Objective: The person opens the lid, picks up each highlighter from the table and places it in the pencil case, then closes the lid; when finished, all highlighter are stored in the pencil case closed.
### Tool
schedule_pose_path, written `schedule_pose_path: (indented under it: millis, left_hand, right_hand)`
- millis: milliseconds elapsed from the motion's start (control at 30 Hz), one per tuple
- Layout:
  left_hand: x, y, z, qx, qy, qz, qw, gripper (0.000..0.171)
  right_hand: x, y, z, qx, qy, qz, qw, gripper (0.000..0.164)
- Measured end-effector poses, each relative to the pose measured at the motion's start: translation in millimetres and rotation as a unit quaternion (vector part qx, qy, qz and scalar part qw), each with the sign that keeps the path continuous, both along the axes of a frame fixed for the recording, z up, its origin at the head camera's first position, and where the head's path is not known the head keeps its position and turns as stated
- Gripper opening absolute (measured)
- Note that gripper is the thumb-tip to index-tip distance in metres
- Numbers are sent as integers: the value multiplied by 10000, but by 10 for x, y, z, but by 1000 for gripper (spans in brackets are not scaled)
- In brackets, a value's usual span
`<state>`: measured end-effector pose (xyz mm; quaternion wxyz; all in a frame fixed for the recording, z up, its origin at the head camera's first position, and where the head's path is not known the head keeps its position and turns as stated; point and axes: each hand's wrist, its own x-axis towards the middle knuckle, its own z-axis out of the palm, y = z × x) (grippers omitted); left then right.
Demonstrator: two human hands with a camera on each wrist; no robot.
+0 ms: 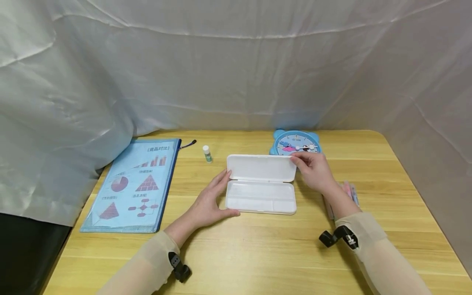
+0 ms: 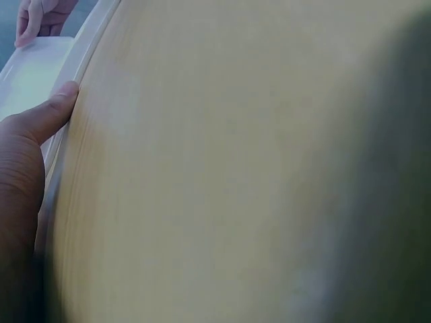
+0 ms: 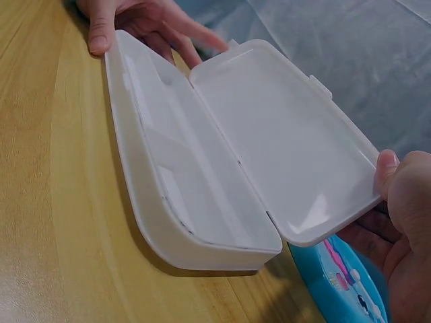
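A white pencil case [image 1: 258, 191] lies on the table with its lid [image 1: 259, 168] raised at the hinge. In the right wrist view, its divided compartments [image 3: 175, 145] show no contents. My left hand [image 1: 208, 205] holds the case's left end, thumb at the front corner and fingers toward the hinge side. In the left wrist view, only the thumb side of that hand [image 2: 34, 138] shows, against the case's edge. My right hand [image 1: 315, 170] pinches the lid's upper right corner between thumb and fingers, some of which are hidden behind it.
Behind the lid stands a blue clock [image 1: 296, 141], partly covered. A glue stick [image 1: 207, 154] is upright to the left of the case. A blue zip document pouch [image 1: 134, 186] lies farther left. Pens [image 1: 355, 194] lie partly under the right forearm. A grey curtain [image 1: 236, 73] hangs behind the table.
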<state>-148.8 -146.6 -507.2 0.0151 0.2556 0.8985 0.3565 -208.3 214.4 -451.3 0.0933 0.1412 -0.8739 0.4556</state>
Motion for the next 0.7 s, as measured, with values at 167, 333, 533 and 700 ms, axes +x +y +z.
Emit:
schedule_pose_path:
  millis: [167, 333, 533, 700]
  left_hand:
    - [1, -4, -19, -114, -5, -2, 9999, 118]
    - [0, 1, -4, -260, -70, -52, 9996, 116]
    - [-14, 7, 16, -326, -110, -26, 9994, 119]
    - [-26, 11, 36, -374, -219, 23, 9991, 120]
  right_hand:
    - [7, -1, 8, -46, 48, 47, 10000, 20]
    - [18, 5, 16, -76, 59, 72, 9999, 19]
    - [20, 13, 10, -154, 124, 139, 9997, 18]
    - [19, 10, -9, -255, 167, 187, 9994, 17]
